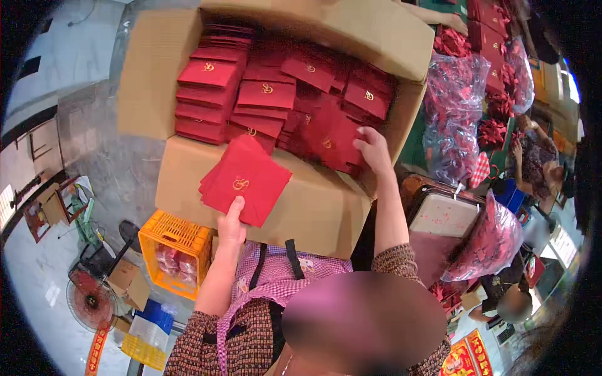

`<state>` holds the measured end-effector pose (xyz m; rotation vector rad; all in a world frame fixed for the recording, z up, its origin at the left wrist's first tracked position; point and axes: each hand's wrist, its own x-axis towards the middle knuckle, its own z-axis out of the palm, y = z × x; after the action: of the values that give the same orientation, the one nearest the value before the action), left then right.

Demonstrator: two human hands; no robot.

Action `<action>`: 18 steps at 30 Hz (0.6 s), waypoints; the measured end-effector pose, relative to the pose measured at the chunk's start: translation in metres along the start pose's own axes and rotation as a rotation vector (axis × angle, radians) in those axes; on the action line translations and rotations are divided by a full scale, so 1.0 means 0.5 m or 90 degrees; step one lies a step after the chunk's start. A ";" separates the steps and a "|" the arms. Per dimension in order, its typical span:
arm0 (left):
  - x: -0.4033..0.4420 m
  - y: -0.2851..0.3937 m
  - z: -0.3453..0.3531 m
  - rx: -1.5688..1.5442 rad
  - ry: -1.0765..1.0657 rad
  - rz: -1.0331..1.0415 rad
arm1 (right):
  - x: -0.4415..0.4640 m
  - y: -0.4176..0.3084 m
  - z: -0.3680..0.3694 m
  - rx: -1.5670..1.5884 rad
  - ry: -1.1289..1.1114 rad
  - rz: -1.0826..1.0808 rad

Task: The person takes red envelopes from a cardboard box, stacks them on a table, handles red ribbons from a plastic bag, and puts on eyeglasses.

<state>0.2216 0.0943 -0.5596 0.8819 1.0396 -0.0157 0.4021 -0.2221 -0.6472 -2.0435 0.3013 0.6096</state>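
Observation:
A fanned bunch of red envelopes with a gold emblem (251, 178) is pinched in my left hand (232, 222), thumb on top, over the box's near flap. My right hand (374, 150) is at the right side of the large cardboard box (172, 172), its fingers closed on the edge of a red envelope (335, 135) that is tilted above the others. Inside the box, stacks of similar red envelopes (204, 94) stand in rows on the left, with looser piles in the middle and right.
An orange crate (204, 241) with wrapped packs stands below the box's left corner. Bagged red items (454, 113) lie on a green table at the right. A suitcase (445, 216) and a fan (92, 301) are nearby. Another person's hand (454, 24) reaches in at top right.

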 end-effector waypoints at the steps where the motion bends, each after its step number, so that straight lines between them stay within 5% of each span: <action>1: -0.003 0.004 0.005 -0.027 0.020 -0.026 | -0.033 -0.027 -0.019 0.100 0.004 0.020; 5: -0.020 0.023 0.047 -0.055 -0.061 -0.009 | -0.180 -0.079 -0.024 0.529 -0.081 0.101; 6: -0.021 0.017 0.050 -0.058 -0.074 -0.007 | -0.231 -0.092 0.010 0.627 -0.012 0.135; 10: -0.044 -0.012 0.066 0.162 -0.207 0.153 | -0.390 -0.153 0.134 0.684 -0.041 0.216; 11: -0.062 -0.021 0.058 0.189 -0.208 0.072 | -0.411 -0.150 0.156 0.717 -0.033 0.232; 14: -0.103 -0.022 0.066 0.220 -0.273 0.155 | -0.453 -0.152 0.189 0.769 0.036 0.215; 15: -0.106 -0.029 0.081 0.069 -0.329 0.140 | -0.465 -0.147 0.193 0.745 0.065 0.217; 18: -0.135 -0.026 0.087 0.185 -0.372 0.150 | -0.508 -0.151 0.189 0.646 0.078 0.176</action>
<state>0.2122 0.0322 -0.5078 1.1695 0.3882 -0.2189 0.1927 -0.1102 -0.4969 -1.0612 0.7904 0.3672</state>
